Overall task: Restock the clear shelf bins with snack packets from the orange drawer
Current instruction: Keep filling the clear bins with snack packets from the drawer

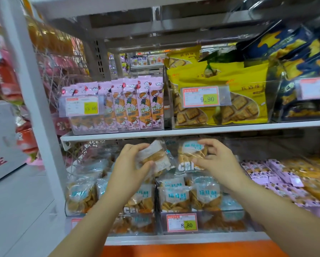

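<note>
Two hands up at the lower shelf! Left hand (pixel 131 160) has fingers and thumb clamped on a clear packet (pixel 153 157) of golden crisps, tilted, held above the stacked ones. Right hand (pixel 214 160) is beside it, fingers curled around the edge of a second packet (pixel 189 154) standing upright at the back; thumb on its front, a grip, though how firm I cannot tell. Below both, the clear bin (pixel 237 213) along the shelf's front edge is packed with matching packets, an 8.80 tag (pixel 181 222) on its face. Orange drawer (pixel 192 250) shows under the shelf edge. Upper shelf carries pink packs (pixel 137 106) left, yellow bags (pixel 246 97) right.
</note>
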